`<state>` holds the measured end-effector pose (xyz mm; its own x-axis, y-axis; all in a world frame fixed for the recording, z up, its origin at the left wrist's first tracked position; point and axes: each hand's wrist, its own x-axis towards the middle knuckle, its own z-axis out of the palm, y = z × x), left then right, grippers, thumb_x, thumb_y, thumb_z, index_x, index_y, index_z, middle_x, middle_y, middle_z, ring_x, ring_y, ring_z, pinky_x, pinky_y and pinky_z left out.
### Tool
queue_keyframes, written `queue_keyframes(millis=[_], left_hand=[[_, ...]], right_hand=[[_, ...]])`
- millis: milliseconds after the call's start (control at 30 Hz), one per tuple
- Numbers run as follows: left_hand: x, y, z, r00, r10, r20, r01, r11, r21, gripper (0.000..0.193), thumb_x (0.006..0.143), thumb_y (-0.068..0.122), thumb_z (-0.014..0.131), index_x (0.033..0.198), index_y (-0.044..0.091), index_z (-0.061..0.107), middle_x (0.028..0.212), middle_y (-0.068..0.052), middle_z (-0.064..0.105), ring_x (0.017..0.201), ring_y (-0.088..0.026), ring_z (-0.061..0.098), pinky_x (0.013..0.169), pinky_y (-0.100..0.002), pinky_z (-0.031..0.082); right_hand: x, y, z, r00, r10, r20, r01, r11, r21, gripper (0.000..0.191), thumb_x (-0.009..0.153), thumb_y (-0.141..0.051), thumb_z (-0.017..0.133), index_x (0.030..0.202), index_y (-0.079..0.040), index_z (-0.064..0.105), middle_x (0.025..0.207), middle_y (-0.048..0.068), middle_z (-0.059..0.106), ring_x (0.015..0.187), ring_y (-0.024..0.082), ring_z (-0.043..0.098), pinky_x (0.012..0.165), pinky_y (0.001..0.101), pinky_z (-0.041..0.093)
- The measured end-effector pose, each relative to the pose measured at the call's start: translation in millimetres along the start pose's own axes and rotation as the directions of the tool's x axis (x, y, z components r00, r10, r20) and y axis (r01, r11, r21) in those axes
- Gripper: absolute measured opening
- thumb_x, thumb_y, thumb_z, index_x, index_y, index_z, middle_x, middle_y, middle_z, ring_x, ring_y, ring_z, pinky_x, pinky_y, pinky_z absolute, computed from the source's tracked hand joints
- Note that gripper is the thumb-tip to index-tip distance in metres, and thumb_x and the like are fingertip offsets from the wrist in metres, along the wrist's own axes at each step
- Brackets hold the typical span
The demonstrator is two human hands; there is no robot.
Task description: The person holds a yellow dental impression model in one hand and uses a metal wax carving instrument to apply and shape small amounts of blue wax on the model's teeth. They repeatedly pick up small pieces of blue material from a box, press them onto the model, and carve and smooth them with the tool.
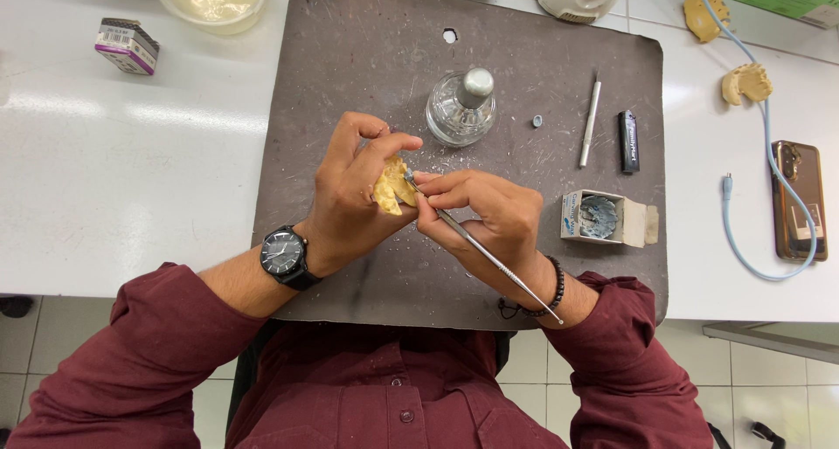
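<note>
Head view looks straight down on my two hands over the grey mat point(350, 56). My left hand point(354, 196) is closed around the yellow cast point(391, 187), thumb on top and fingers curled beneath, so it sits raised off the mat and tilted toward me where I can see the face I am working on. My right hand point(489, 217) is closed on the metal tool point(485, 252) in a pen grip near the working end, which gives fine control; the tip touches the cast at its right edge, and the long handle runs back over my wrist toward the bead bracelet point(556, 292). My two hands touch at the fingertips, which steadies tool against cast. The glass burner point(461, 108) with its metal cap stands just beyond my hands, near enough to reach without shifting. To the right, the open box point(603, 217) with a bluish lump inside lies near my right hand, and farther back lie a white stick point(590, 121) and a black lighter point(627, 141), side by side and apart from the work. Off the mat on the white bench point(105, 196) lie two more casts point(745, 82), a phone point(797, 200) on its blue cable point(760, 196), and a small carton point(127, 45) at far left.
</note>
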<state>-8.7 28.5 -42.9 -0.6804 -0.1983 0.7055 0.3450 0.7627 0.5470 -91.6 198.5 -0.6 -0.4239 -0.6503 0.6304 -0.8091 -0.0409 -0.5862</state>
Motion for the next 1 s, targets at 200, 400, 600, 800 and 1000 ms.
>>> queue_keyframes(millis=[200, 400, 600, 800, 1000], left_hand=[[-0.8, -1.1, -0.2, 1.0, 0.006, 0.007, -0.006, 1.0, 0.004, 0.055, 0.079, 0.012, 0.095, 0.124, 0.003, 0.064, 0.117, -0.01, 0.048, 0.098, -0.018, 0.062, 0.075, -0.03, 0.058], [0.2, -1.3, 0.4, 1.0, 0.003, 0.009, -0.003, 1.0, 0.012, 0.054, 0.077, 0.011, 0.094, 0.123, 0.003, 0.065, 0.117, -0.01, 0.049, 0.096, -0.018, 0.062, 0.072, -0.029, 0.058], [-0.8, 0.7, 0.7, 1.0, 0.002, 0.014, -0.002, 0.999, -0.042, 0.045, 0.087, 0.003, 0.087, 0.125, 0.001, 0.064, 0.117, -0.011, 0.047, 0.084, -0.014, 0.064, 0.068, -0.028, 0.058], [-2.1, -0.8, 1.8, 0.998, 0.062, 0.025, -0.063, 0.998, 0.03, 0.039, 0.09, -0.002, 0.083, 0.124, 0.001, 0.064, 0.117, -0.01, 0.048, 0.076, -0.012, 0.063, 0.06, -0.027, 0.054], [-0.1, 1.5, -0.3, 0.998, 0.064, 0.019, -0.064, 0.998, -0.001, 0.04, 0.09, 0.0, 0.083, 0.124, 0.001, 0.063, 0.116, -0.011, 0.048, 0.075, -0.012, 0.063, 0.059, -0.026, 0.053]], right_hand=[[-0.2, -0.3, 0.7, 1.0, 0.016, -0.01, -0.016, 1.0, -0.006, 0.018, 0.086, 0.004, 0.083, 0.085, -0.001, 0.065, 0.096, 0.013, 0.077, 0.095, 0.022, 0.079, 0.076, 0.0292, 0.065], [-0.3, 0.4, 1.0, 1.0, 0.003, -0.006, -0.003, 1.0, -0.006, 0.017, 0.086, 0.004, 0.082, 0.086, -0.001, 0.066, 0.095, 0.013, 0.076, 0.097, 0.023, 0.08, 0.077, 0.0297, 0.065], [-0.3, 2.1, 2.0, 0.998, 0.061, -0.013, -0.06, 0.997, 0.048, 0.016, 0.085, 0.004, 0.082, 0.084, -0.001, 0.067, 0.093, 0.012, 0.077, 0.096, 0.023, 0.08, 0.076, 0.0289, 0.064], [-1.0, 3.7, 3.3, 0.994, 0.104, -0.041, -0.101, 0.993, 0.057, 0.016, 0.084, 0.004, 0.082, 0.083, 0.0, 0.067, 0.095, 0.013, 0.078, 0.09, 0.02, 0.08, 0.073, 0.0276, 0.063], [-1.4, 3.7, 3.9, 0.996, 0.078, -0.03, -0.077, 0.995, 0.06, 0.014, 0.086, 0.005, 0.081, 0.084, 0.0, 0.068, 0.094, 0.012, 0.077, 0.095, 0.021, 0.079, 0.077, 0.0279, 0.065]])
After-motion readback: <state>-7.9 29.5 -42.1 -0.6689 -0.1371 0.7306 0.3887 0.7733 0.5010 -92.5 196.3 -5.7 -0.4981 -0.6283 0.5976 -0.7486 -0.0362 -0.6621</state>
